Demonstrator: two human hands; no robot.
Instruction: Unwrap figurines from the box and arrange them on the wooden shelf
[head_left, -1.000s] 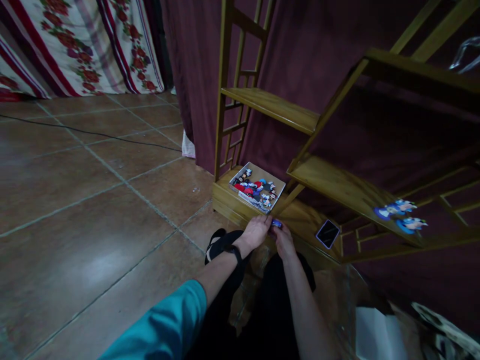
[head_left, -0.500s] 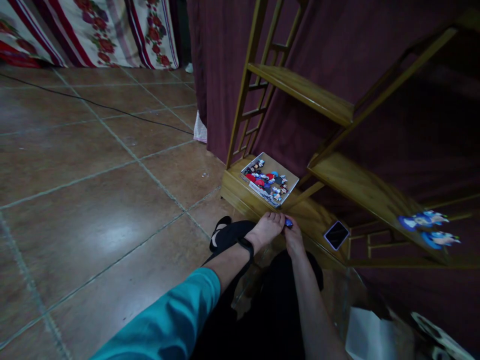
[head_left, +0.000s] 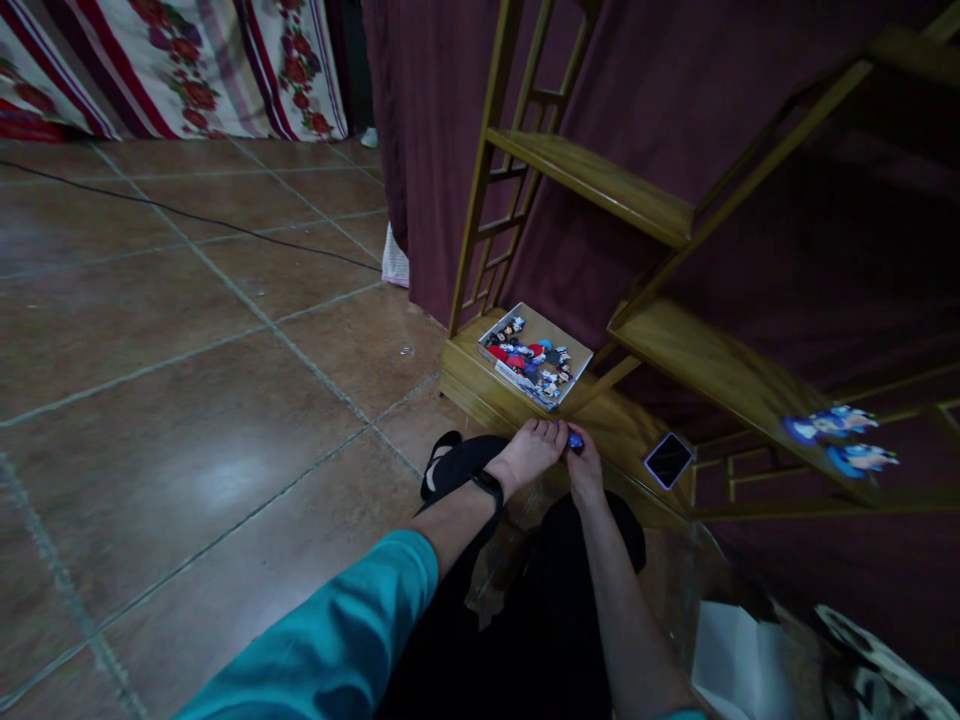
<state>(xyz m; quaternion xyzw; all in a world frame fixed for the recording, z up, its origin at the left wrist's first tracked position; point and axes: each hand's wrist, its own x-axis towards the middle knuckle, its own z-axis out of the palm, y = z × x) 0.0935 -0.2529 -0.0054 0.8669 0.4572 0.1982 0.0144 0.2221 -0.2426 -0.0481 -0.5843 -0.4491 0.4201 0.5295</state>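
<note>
Between my two hands, over my knees, is a small blue piece (head_left: 575,440), too small to tell its kind; it looks like part of a toy figurine. My left hand (head_left: 535,446), with a black band at the wrist, has its fingers curled closed against it. The fingers of my right hand (head_left: 584,464) pinch it from the other side. Just beyond my hands, a shallow cardboard box (head_left: 576,352) on the wooden shelf base holds several small figurines (head_left: 536,360) in red, blue, black and white.
A phone (head_left: 669,461) lies on the shelf base to the right. Two blue-and-white figurines (head_left: 840,425) stand on a wooden shelf (head_left: 705,360) further right. A white box (head_left: 739,660) is on the floor at lower right. A black cable (head_left: 187,215) crosses the tiles.
The view has shifted slightly. My hands stay together around the small blue piece, nearly unmoved; the box of figurines and the phone remain in place.
</note>
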